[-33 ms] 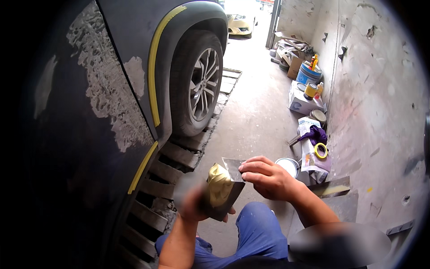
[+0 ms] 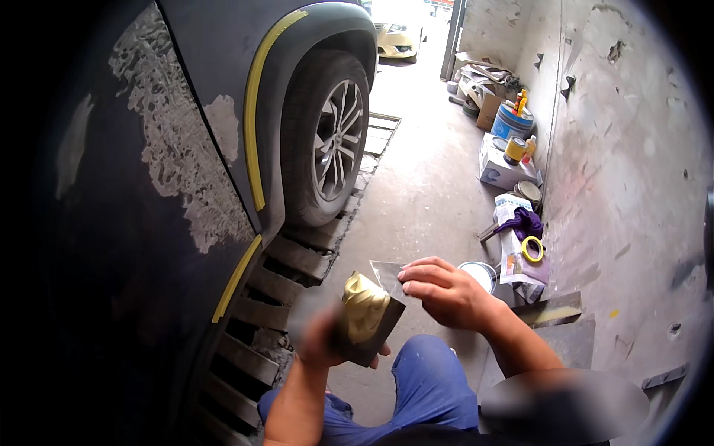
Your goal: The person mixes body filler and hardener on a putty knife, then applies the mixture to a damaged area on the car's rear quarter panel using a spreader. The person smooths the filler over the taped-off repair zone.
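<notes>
My left hand (image 2: 321,342), partly blurred, is closed around a dark flat plate (image 2: 386,327) from below, its fingertips showing at the near edge. A thick mound of yellowish body filler (image 2: 362,305) lies on the plate. In my right hand (image 2: 455,294) is a thin grey spreader (image 2: 385,273), pinched between fingers and thumb. The spreader's edge is at the plate's far right corner, beside the filler. To the left stands a dark car (image 2: 208,44), with a rough, pale patch (image 2: 171,141) on its panel and yellow masking tape (image 2: 254,141) along the wheel arch.
A wheel (image 2: 327,141) stands near the slatted floor grating (image 2: 256,323). Along the right wall are a blue bucket (image 2: 512,123), a white box (image 2: 500,165), a yellow tape roll (image 2: 532,250), a purple cloth (image 2: 526,221) and a white tin (image 2: 477,277). Another car (image 2: 398,41) is farther off.
</notes>
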The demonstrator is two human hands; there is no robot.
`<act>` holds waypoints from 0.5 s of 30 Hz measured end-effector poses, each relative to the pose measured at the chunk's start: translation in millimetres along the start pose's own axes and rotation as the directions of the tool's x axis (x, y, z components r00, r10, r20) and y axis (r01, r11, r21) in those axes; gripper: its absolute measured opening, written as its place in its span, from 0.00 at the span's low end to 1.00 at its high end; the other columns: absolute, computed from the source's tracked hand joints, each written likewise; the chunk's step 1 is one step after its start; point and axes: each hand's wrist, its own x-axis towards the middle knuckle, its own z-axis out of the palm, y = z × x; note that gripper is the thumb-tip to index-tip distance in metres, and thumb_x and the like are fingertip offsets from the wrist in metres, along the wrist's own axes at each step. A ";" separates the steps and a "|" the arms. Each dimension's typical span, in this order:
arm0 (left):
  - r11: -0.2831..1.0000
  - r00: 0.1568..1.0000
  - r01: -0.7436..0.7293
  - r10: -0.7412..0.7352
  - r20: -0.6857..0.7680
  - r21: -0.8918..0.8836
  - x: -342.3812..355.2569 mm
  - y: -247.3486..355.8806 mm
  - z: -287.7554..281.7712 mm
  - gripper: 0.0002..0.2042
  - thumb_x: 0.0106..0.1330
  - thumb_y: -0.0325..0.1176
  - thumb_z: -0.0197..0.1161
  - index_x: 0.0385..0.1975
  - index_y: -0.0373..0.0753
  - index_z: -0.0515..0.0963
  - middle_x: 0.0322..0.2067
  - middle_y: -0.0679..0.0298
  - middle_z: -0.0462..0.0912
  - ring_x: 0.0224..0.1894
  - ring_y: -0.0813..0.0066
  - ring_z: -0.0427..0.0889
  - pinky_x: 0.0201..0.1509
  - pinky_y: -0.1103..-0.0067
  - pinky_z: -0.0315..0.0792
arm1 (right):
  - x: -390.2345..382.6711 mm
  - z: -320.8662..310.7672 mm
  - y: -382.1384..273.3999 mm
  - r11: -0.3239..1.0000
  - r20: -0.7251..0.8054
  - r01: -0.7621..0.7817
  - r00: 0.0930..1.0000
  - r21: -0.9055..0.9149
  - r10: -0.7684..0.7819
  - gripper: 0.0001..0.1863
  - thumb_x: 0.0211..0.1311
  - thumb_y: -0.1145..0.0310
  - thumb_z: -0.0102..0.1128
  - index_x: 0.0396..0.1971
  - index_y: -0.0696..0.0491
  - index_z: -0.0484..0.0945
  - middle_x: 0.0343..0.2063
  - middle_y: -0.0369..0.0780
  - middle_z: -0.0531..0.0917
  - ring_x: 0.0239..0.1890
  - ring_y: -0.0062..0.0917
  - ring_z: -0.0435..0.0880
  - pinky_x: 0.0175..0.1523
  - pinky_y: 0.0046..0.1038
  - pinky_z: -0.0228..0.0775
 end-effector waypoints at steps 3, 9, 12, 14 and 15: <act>0.989 0.997 -0.049 0.056 0.049 -0.136 2.6 -0.2 9.6 0.34 0.67 0.54 0.48 0.63 0.31 0.57 0.52 0.37 0.70 0.45 0.33 0.77 0.37 0.50 0.76 | -17.4 1.1 11.0 0.963 -0.025 -0.210 0.976 0.170 0.217 0.22 0.52 0.84 0.56 0.49 0.53 0.72 0.42 0.42 0.80 0.45 0.34 0.80 0.45 0.28 0.77; 1.000 0.999 -0.015 0.015 -0.046 -0.013 2.4 -8.0 18.5 0.34 0.66 0.54 0.41 0.59 0.26 0.63 0.42 0.43 0.78 0.33 0.46 0.84 0.29 0.62 0.79 | -23.7 8.8 1.0 -0.146 0.369 -0.341 0.802 0.929 0.470 0.21 0.58 0.67 0.60 0.50 0.60 0.71 0.37 0.44 0.81 0.39 0.23 0.80 0.43 0.24 0.72; 1.000 0.999 0.003 -0.001 0.042 -0.027 4.0 -11.9 20.9 0.34 0.66 0.55 0.42 0.56 0.25 0.64 0.36 0.41 0.80 0.30 0.47 0.84 0.26 0.64 0.79 | -12.4 29.7 -8.6 -0.255 0.529 -0.472 0.812 0.844 0.248 0.24 0.54 0.62 0.63 0.46 0.63 0.73 0.37 0.42 0.81 0.39 0.22 0.79 0.45 0.24 0.70; 0.999 1.000 0.000 0.000 0.002 -0.035 2.2 -14.0 20.3 0.34 0.65 0.56 0.43 0.54 0.25 0.65 0.32 0.40 0.80 0.29 0.48 0.84 0.24 0.65 0.79 | -24.7 32.0 -4.0 -0.261 0.567 -0.507 0.775 0.822 0.280 0.24 0.55 0.62 0.63 0.47 0.64 0.73 0.38 0.42 0.81 0.40 0.22 0.79 0.47 0.24 0.69; 0.999 1.000 0.005 -0.004 0.016 -0.035 0.0 -9.8 19.8 0.34 0.66 0.55 0.44 0.55 0.25 0.64 0.34 0.39 0.79 0.30 0.46 0.84 0.25 0.64 0.79 | -32.6 28.0 2.2 -0.268 0.588 -0.527 0.760 0.807 0.277 0.24 0.57 0.63 0.62 0.49 0.63 0.73 0.39 0.41 0.81 0.41 0.21 0.79 0.48 0.24 0.68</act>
